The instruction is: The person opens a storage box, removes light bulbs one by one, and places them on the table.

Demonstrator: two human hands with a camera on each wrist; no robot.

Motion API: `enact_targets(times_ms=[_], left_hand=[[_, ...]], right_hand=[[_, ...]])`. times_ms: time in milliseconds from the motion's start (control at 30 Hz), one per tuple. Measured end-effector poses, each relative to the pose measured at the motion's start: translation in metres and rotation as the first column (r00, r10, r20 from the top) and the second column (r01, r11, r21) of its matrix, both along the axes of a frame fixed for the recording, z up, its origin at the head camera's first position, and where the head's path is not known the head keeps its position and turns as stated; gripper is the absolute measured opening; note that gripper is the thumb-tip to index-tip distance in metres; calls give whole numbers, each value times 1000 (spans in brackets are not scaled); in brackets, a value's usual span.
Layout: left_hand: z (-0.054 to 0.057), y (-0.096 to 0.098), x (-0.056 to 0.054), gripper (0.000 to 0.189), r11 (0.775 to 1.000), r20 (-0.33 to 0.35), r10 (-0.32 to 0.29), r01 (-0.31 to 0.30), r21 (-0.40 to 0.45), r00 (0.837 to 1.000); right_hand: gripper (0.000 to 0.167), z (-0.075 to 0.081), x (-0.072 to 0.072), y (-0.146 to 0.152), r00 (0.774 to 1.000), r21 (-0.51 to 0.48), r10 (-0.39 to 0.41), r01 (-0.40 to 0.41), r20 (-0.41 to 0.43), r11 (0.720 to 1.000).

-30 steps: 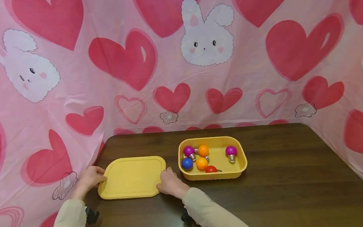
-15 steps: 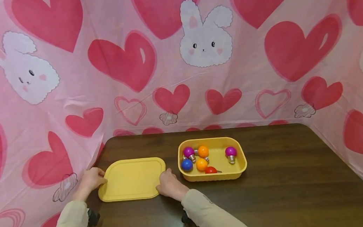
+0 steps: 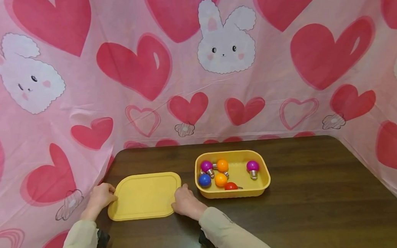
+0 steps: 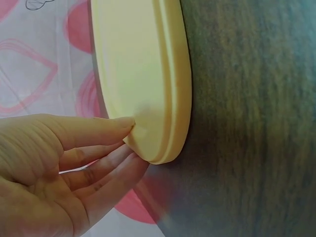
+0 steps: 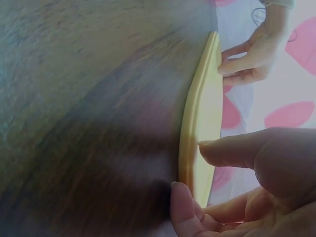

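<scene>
The yellow rounded-rectangular plastic lid (image 3: 144,196) lies top side up near the left edge of the table (image 3: 312,216), level or nearly so; whether it rests fully on the wood cannot be told. It looks light and fairly stiff, likely to flex a little if squeezed, hardly fragile, and its smooth, faintly glossy face may slide under a dry touch. The shallow groove and thick raised rim seem the best hold, one short end in each hand, and that is how it is held: the fingers of the left hand (image 3: 100,199) are nearly closed in a pinch on the end by the table's left edge, thumb on top, the others at the underside; those of the right hand (image 3: 186,202) pinch the opposite end, thumb on the face, the gap only as wide as the rim. Just beside, toward the table's far edge, stands a deep yellow plastic box (image 3: 233,194) with rounded corners, holding glossy round bulbs (image 3: 221,179) in purple, orange, blue and red with ridged metal screw bases. The tabletop is dark, grained and wood-like; behind its far edge hangs creased pink cloth (image 3: 195,78) printed with hearts and rabbits.
</scene>
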State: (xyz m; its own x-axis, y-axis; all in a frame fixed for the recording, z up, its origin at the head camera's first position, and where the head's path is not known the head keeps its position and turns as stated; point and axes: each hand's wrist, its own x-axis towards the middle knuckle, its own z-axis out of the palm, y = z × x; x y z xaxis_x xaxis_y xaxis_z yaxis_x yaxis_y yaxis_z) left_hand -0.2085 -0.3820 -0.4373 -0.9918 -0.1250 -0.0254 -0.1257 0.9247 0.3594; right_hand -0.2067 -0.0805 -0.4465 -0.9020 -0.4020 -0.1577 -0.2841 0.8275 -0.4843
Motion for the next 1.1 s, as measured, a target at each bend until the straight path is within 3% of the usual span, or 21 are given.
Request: enact_targets(times_ms=[233,433,700,900,1100], left_hand=[[3,2,1,25,1000,-9,-3,3,-2,1000],[8,9,-3,25,1000,-97,-9,6,-28,995],[15,33,-7,29,996,-251,-75,60,-66,965],[17,56,-12,31,993,-318,-112,97,-63,941],[21,80,-16,33,987,-388,-159,156,-40,908]], right_hand=[[44,8,4,4,999,-24,3,-3,33,1000],[47,25,5,17,999,-47,42,-43,-19,998],[39,44,3,42,980,-123,126,-146,-155,982],[32,53,0,62,974,-175,109,-144,-198,974],[31,57,-7,83,966,-230,78,-136,-246,963]])
